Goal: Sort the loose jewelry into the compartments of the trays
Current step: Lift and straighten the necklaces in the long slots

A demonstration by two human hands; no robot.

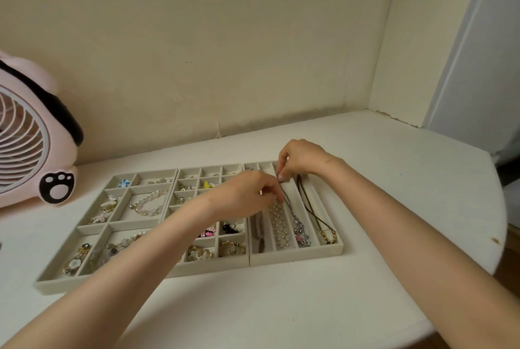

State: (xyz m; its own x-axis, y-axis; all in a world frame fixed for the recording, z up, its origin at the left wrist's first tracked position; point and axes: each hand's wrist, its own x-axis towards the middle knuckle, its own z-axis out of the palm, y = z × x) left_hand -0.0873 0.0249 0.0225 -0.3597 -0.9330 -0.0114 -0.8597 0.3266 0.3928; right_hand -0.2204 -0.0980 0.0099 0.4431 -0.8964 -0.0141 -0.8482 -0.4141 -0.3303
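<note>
Three beige trays lie side by side on the white table: a left tray (84, 229), a middle tray (213, 262) and a right tray (298, 257) with long slots. A grey cord necklace with a silver and pink pendant (301, 231) lies along the third slot. My right hand (301, 158) pinches the cord's far end at the top of that slot. My left hand (247, 193) pinches the same cord a little lower. A pearl necklace (278, 224), a dark chain (259, 231) and a brown cord with gold chain (323, 224) fill the neighbouring slots.
A pink desk fan (33, 134) with a paw print stands at the table's left rear. The left tray holds bracelets and brooches, the middle one small earrings and rings. A wall runs close behind the trays. The table's right edge curves away near a doorway.
</note>
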